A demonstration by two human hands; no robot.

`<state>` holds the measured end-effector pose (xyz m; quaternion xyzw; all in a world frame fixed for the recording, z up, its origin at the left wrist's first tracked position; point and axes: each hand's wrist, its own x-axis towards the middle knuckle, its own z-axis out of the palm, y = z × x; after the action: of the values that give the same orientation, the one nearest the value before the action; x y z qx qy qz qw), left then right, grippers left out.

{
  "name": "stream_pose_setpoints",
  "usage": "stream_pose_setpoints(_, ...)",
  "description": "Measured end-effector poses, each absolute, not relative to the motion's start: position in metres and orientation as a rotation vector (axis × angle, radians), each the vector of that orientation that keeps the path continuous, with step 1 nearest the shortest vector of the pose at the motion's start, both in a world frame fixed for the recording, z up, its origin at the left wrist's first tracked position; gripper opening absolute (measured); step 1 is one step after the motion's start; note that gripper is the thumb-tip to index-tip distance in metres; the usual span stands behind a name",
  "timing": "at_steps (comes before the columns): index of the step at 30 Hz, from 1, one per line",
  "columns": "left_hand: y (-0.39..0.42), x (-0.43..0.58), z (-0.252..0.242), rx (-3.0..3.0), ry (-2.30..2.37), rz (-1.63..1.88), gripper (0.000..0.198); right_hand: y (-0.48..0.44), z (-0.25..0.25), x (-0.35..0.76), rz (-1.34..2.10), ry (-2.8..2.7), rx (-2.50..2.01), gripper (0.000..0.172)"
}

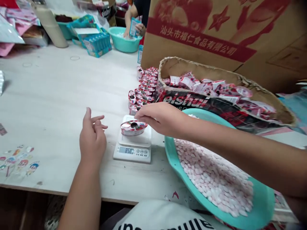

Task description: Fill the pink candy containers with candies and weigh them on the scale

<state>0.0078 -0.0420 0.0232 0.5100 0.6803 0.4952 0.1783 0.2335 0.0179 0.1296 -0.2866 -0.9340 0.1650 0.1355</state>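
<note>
On a white digital scale that reads 85.8 stands a small pink-and-red printed packet with a dark opening in its top. My right hand reaches across from the right, its fingers stretched out just above the packet's right end. Whether the fingertips touch it I cannot tell. Left of the scale, my left hand is raised with loosely bent fingers apart and nothing in them. Under my right forearm a turquoise basin holds many pale pink candies.
Rows of similar packets stand behind the scale. A cut-down carton full of packets sits before a large cardboard box. At the back, a co-worker's hands hold a blue packet over another turquoise basin, near blue boxes and a beige bottle.
</note>
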Motion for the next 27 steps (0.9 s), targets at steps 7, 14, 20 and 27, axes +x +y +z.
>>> stream_pose_setpoints(7,-0.044,0.01,0.027,1.449,1.946,1.425,0.049,0.026,0.108,0.218,0.281,-2.846,-0.749,0.029)
stream_pose_setpoints(14,-0.042,0.011,0.03,1.438,1.953,1.395,0.048,0.035,0.116,0.221,0.392,-2.823,-0.732,0.024)
stream_pose_setpoints(20,-0.042,0.012,0.032,1.442,1.954,1.334,0.043,0.037,0.112,0.222,0.445,-2.93,-0.69,0.028)
stream_pose_setpoints(27,-0.042,0.01,0.03,1.431,1.898,1.359,0.042,0.033,0.113,0.224,0.417,-2.979,-0.689,0.035)
